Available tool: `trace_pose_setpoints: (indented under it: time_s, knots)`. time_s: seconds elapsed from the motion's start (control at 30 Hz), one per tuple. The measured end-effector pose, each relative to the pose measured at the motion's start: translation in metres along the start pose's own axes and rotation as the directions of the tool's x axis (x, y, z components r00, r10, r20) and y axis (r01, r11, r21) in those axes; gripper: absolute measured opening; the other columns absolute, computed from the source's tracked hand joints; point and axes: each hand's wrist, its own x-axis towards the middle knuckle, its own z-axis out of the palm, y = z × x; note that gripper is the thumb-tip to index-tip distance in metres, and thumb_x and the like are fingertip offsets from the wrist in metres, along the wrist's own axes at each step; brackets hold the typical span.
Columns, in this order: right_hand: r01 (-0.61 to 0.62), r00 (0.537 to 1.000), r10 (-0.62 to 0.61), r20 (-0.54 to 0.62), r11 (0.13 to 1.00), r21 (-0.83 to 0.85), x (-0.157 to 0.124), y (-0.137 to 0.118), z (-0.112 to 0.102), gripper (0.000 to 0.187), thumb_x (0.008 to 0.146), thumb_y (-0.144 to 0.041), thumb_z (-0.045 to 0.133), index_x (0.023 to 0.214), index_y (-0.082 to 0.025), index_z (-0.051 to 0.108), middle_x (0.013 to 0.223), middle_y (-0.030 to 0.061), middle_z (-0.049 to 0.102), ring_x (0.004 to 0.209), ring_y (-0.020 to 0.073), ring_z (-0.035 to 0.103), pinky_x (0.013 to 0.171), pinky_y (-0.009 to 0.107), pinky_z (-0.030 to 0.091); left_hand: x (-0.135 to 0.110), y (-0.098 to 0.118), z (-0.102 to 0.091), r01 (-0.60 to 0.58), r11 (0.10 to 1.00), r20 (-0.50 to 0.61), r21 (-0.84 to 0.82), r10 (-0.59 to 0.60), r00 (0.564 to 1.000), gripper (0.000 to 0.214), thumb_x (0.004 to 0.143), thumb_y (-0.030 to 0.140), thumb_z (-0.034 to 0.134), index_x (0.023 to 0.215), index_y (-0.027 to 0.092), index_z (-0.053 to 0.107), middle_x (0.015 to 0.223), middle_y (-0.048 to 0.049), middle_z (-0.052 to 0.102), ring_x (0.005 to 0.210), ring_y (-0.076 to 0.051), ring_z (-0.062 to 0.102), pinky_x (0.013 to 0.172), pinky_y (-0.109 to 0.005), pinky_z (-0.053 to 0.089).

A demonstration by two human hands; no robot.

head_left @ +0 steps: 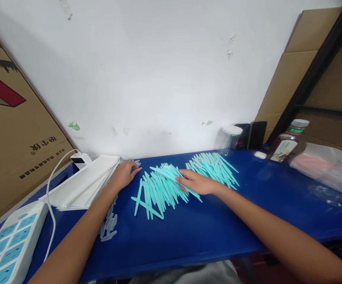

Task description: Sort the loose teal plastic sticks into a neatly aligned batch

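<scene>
My right hand (197, 182) is closed around several thin teal plastic sticks, shaped like eyebrow razors; their ends poke out on both sides of the fingers. Directly beneath and to the left lies a spread pile of the same teal sticks (153, 193), two of them crossed at its left end. Behind my right wrist is a second teal pile (218, 167). My left hand (125, 173) is at the back left, its fingers pinched at small clear plastic caps (138, 162); one seems to be between the fingertips. More clear caps (110, 227) lie beside the left forearm.
White paper-like sleeves (82, 185) are stacked at the left, near a white power strip (29, 240) and a cabled white device (80, 159). On the right stand a clear jar (229, 142), a dark phone-like slab (257, 135), a labelled bottle (288, 144) and a plastic bag (322, 165).
</scene>
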Motion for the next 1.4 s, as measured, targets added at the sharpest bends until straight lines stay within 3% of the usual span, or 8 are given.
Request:
trace_pose_setpoints:
  time_s: [0.23, 0.37, 0.43, 0.53, 0.6, 0.7, 0.93, 1.4]
  knots:
    - [-0.057, 0.998, 0.057, -0.002, 0.998, 0.034, 0.0, 0.008, -0.003, 0.044, 0.107, -0.048, 0.034, 0.076, -0.02, 0.048, 0.07, -0.0006, 0.057, 0.063, 0.0144, 0.049, 0.069, 0.029, 0.044, -0.002, 0.013, 0.005, 0.036, 0.994, -0.028, -0.103, -0.039, 0.999, 0.023, 0.098, 0.036, 0.048, 0.086, 0.02, 0.057, 0.095, -0.0138, 0.065, 0.094, -0.031, 0.061, 0.089, -0.046, 0.047]
    - [-0.059, 0.998, 0.059, -0.012, 0.998, -0.006, -0.001, 0.011, -0.007, 0.045, 0.108, -0.048, 0.034, 0.077, -0.02, 0.049, 0.069, -0.001, 0.058, 0.062, 0.014, 0.049, 0.069, 0.028, 0.043, -0.001, 0.033, 0.002, 0.043, 0.959, -0.032, -0.282, -0.054, 0.998, 0.027, 0.105, 0.04, 0.036, 0.098, 0.021, 0.053, 0.087, -0.0068, 0.067, 0.079, -0.022, 0.064, 0.076, -0.037, 0.051]
    - [-0.056, 0.998, 0.056, -0.008, 0.998, -0.004, -0.001, 0.012, -0.009, 0.046, 0.108, -0.049, 0.034, 0.077, -0.02, 0.05, 0.071, -0.0009, 0.059, 0.061, 0.0137, 0.049, 0.069, 0.028, 0.043, 0.0, 0.045, 0.0, 0.062, 0.863, -0.044, -0.502, -0.097, 0.994, 0.03, 0.104, 0.046, 0.04, 0.101, 0.02, 0.054, 0.084, -0.0047, 0.068, 0.074, -0.019, 0.064, 0.07, -0.032, 0.051]
    - [-0.047, 0.999, 0.047, -0.01, 0.999, 0.006, -0.002, 0.011, -0.012, 0.048, 0.108, -0.05, 0.033, 0.076, -0.019, 0.051, 0.07, -0.0007, 0.058, 0.061, 0.0137, 0.049, 0.068, 0.028, 0.044, 0.0, 0.062, -0.002, 0.12, 0.591, 0.004, -0.798, -0.194, 0.981, 0.039, 0.094, 0.055, 0.06, 0.101, 0.017, 0.062, 0.084, -0.0057, 0.069, 0.07, -0.017, 0.063, 0.065, -0.03, 0.051]
    - [-0.053, 0.998, 0.053, -0.019, 0.999, 0.001, -0.003, 0.008, -0.014, 0.048, 0.108, -0.05, 0.033, 0.075, -0.019, 0.051, 0.07, -0.0004, 0.058, 0.061, 0.014, 0.049, 0.068, 0.028, 0.044, -0.001, 0.069, -0.003, 0.158, 0.48, 0.052, -0.863, -0.226, 0.973, 0.044, 0.088, 0.057, 0.07, 0.102, 0.015, 0.068, 0.088, -0.0078, 0.072, 0.073, -0.017, 0.064, 0.067, -0.03, 0.052]
    - [-0.067, 0.998, 0.066, -0.022, 0.997, -0.025, -0.005, 0.001, -0.018, 0.05, 0.108, -0.048, 0.033, 0.071, -0.019, 0.05, 0.069, 0.0002, 0.058, 0.061, 0.0141, 0.049, 0.068, 0.029, 0.043, -0.003, 0.073, -0.004, 0.178, 0.407, 0.072, -0.896, -0.261, 0.963, 0.047, 0.081, 0.057, 0.078, 0.103, 0.016, 0.074, 0.095, -0.0103, 0.076, 0.081, -0.02, 0.067, 0.07, -0.031, 0.054]
    - [-0.082, 0.997, 0.082, -0.003, 0.996, -0.028, -0.006, -0.007, -0.021, 0.051, 0.107, -0.048, 0.033, 0.069, -0.019, 0.051, 0.069, 0.0011, 0.057, 0.061, 0.0143, 0.048, 0.069, 0.029, 0.044, -0.005, 0.068, -0.004, 0.166, 0.31, 0.079, -0.936, -0.274, 0.958, 0.045, 0.075, 0.047, 0.088, 0.106, 0.017, 0.078, 0.108, -0.0121, 0.078, 0.089, -0.021, 0.07, 0.077, -0.032, 0.057]
    - [-0.1, 0.994, 0.097, 0.046, 0.994, 0.054, -0.007, -0.001, -0.022, 0.056, 0.106, -0.057, 0.034, 0.069, -0.019, 0.051, 0.065, -0.0001, 0.055, 0.059, 0.0141, 0.046, 0.066, 0.03, 0.042, -0.005, 0.069, -0.009, 0.16, 0.316, 0.084, -0.935, -0.24, 0.967, 0.039, 0.075, 0.042, 0.088, 0.106, 0.019, 0.082, 0.109, -0.012, 0.079, 0.091, -0.022, 0.07, 0.076, -0.031, 0.058]
